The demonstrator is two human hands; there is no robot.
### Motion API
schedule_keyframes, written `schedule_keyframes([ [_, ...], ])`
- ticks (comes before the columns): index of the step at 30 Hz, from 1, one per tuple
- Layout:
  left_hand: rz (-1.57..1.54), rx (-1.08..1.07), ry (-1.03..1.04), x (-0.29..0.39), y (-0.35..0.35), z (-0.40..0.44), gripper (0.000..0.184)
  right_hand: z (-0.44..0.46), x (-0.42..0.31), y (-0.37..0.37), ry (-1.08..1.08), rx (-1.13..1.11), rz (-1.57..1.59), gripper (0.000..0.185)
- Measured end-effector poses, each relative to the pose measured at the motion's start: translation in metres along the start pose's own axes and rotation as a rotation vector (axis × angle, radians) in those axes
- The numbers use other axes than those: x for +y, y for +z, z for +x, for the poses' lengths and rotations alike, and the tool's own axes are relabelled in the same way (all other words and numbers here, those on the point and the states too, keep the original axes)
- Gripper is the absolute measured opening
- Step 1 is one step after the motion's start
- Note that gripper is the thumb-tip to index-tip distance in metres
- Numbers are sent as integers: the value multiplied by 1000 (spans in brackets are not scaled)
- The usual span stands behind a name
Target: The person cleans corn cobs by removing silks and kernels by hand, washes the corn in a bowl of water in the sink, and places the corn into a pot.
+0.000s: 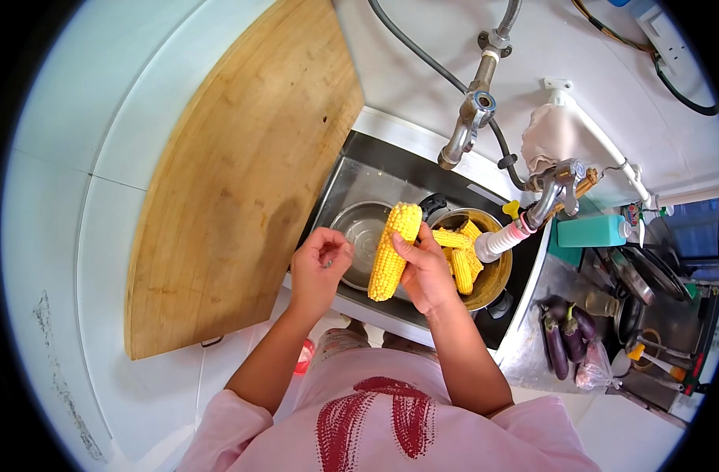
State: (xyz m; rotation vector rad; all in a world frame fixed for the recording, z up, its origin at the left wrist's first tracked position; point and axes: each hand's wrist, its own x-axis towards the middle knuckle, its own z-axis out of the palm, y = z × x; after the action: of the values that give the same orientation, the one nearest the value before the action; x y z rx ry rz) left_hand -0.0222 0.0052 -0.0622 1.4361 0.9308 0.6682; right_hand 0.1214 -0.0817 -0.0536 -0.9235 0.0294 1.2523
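Observation:
A husked yellow corn cob (392, 256) is gripped in my right hand (430, 275), tilted over the sink. My left hand (320, 263) is just left of the cob, apart from it, with fingers curled into a pinch. A tiny greenish bit shows at those fingers, too small to name. Behind my right hand stands a metal pot (497, 277) holding several pieces of corn (462, 267). A round metal basin (358, 240) lies in the sink (387, 182), partly hidden behind the cob.
A large wooden board (241, 173) leans at the left. Above the sink are a metal tap (470, 122) and another tap (554, 189) with a white hose (497, 240) reaching the pot. At right lie eggplants (568, 338), a plastic bag (595, 366) and a teal bottle (588, 231).

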Motion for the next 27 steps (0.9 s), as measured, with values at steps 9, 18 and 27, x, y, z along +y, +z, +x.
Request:
schedule_keyframes([
  [9, -90, -79, -107, -24, -10, -8, 18, 6, 3, -11, 79, 52, 51, 37],
  [18, 136, -158, 49, -26, 3, -21, 19, 22, 22, -42, 28, 232, 103, 36],
  [27, 510, -90, 558, -38, 14, -17, 17, 24, 25, -44, 54, 357, 43, 46],
])
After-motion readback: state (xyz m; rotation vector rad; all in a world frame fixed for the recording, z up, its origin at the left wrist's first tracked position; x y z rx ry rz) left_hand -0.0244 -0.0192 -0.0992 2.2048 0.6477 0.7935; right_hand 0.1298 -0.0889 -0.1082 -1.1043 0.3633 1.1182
